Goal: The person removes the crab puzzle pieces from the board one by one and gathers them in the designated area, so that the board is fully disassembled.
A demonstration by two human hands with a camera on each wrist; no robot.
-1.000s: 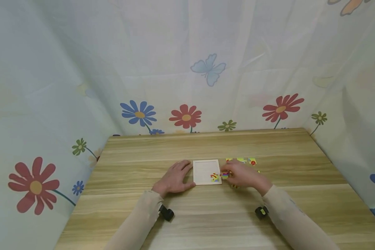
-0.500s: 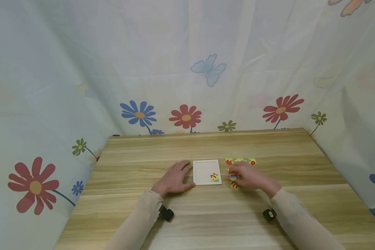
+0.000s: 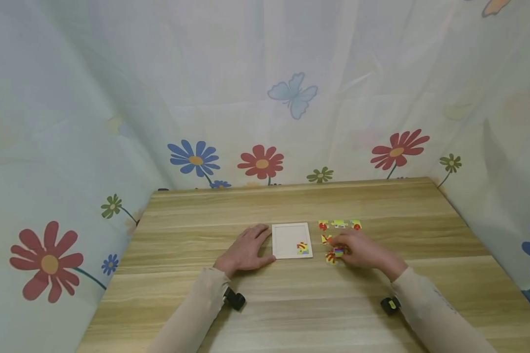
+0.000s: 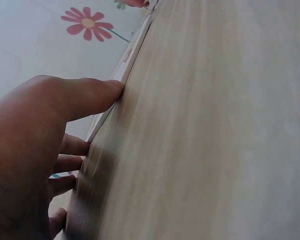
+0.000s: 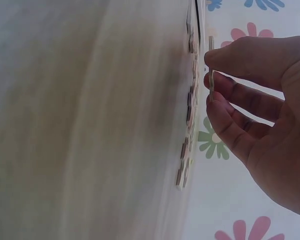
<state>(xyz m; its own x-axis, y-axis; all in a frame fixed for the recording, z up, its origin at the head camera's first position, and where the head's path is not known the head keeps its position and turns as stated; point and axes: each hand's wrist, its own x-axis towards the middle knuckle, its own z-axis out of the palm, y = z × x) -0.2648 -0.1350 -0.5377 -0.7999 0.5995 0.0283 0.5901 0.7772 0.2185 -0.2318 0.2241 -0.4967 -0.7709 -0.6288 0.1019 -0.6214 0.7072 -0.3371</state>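
Observation:
A square pale wooden puzzle tray (image 3: pixel 287 240) lies on the table, with one yellow and red jigsaw piece (image 3: pixel 302 248) in its near right corner. My left hand (image 3: pixel 244 250) rests along the tray's left side, fingers spread. In the left wrist view its thumb (image 4: pixel 97 95) touches the tray's edge. To the right, my right hand (image 3: pixel 364 250) pinches a jigsaw piece (image 3: pixel 338 252) with a purple and blue pattern. The right wrist view shows this piece (image 5: pixel 211 45) edge-on between thumb and fingers, raised off the table.
Loose jigsaw pieces lie right of the tray: a back row (image 3: pixel 339 224), a red and yellow piece (image 3: pixel 326 239) and another near piece (image 3: pixel 331 258). The right hand covers part of this group. Flower-printed curtains (image 3: pixel 229 113) enclose the wooden table (image 3: pixel 291 304).
My right hand has moved right, away from the tray, carrying the jigsaw piece over the loose pieces. The left hand stays at the tray's side. The head view has shifted slightly.

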